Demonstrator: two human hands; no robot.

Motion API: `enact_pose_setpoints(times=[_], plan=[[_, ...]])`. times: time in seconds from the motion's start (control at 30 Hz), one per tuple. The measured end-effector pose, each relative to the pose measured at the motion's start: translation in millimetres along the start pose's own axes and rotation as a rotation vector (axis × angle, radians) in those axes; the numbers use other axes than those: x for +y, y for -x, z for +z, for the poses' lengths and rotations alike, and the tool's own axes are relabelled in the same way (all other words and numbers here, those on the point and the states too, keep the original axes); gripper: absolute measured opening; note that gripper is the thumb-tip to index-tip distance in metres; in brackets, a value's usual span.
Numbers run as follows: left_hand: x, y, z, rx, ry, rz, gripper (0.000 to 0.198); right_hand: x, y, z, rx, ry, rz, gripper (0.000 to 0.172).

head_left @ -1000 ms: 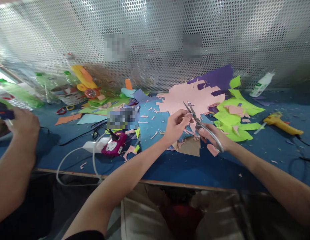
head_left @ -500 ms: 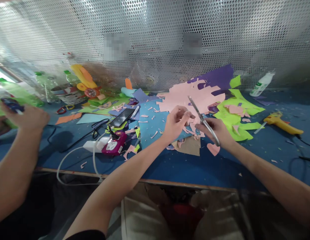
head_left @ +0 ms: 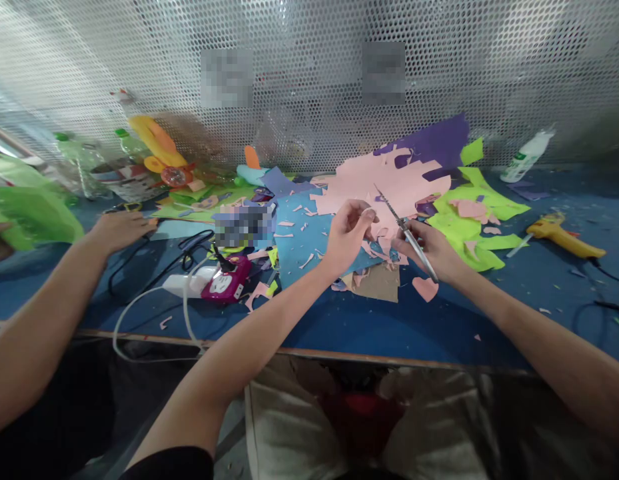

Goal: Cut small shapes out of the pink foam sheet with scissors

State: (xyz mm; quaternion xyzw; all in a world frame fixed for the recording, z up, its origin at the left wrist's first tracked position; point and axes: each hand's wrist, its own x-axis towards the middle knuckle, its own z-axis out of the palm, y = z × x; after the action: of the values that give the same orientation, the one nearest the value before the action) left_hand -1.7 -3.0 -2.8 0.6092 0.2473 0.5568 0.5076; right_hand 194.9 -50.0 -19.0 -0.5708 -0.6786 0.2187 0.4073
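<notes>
My left hand (head_left: 350,230) is held above the pink paper with thumb and fingertips pinched together. Whatever is between them is too small to make out. In my right hand (head_left: 429,247) is a pair of scissors (head_left: 410,235), seen nearly edge-on, the thin metal blade pointing up and away to the left. Below and behind both hands spreads a large pink paper sheet (head_left: 362,177) with cut-out edges. A pink heart-shaped paper piece (head_left: 426,288) lies just under my right hand. Small pink scraps are strewn over a blue sheet (head_left: 302,227) beside my left hand.
Yellow-green paper (head_left: 476,247), a yellow glue gun (head_left: 564,237) and a white glue bottle (head_left: 529,157) are to the right. A magenta power adapter (head_left: 226,283) with cables is at left. Another person's hand (head_left: 122,230) rests on the table near green plastic (head_left: 36,213).
The other person's hand has come down to the right onto the table, the dark object no longer visible in it. My hands stay nearly in place; the scissors have turned slightly more edge-on.
</notes>
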Motion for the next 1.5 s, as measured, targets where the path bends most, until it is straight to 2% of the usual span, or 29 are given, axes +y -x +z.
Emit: enact_pose_setpoints(times=[0.17,0.37,0.6,0.8,0.97,1.23,1.5], plan=[[-3,0,0.3,-0.066,0.035,-0.046,0.024,-4,1,1,0.036,0.01,-0.043,0.025],[-1,0,-1.4,-0.049,-0.005,-0.058,0.022,-2,0,1,0.043,0.026,-0.045,0.028],[2,0,-4.8,-0.019,-0.102,-0.002,0.038,6,-1,2,-0.096,0.039,-0.064,0.026],[2,3,-7.7,-0.104,-0.237,0.136,0.04,2,0,2,-0.166,-0.016,-0.075,0.026],[2,6,-6.6,-0.113,-0.256,0.101,0.041,0,-1,2,-0.185,-0.063,-0.081,0.03],[8,11,-2.7,-0.047,-0.287,0.119,0.042,-16,7,1,-0.313,-0.212,-0.121,0.032],[9,14,-3.6,-0.054,-0.342,0.108,0.041,-12,10,4,-0.304,-0.2,-0.11,0.034]])
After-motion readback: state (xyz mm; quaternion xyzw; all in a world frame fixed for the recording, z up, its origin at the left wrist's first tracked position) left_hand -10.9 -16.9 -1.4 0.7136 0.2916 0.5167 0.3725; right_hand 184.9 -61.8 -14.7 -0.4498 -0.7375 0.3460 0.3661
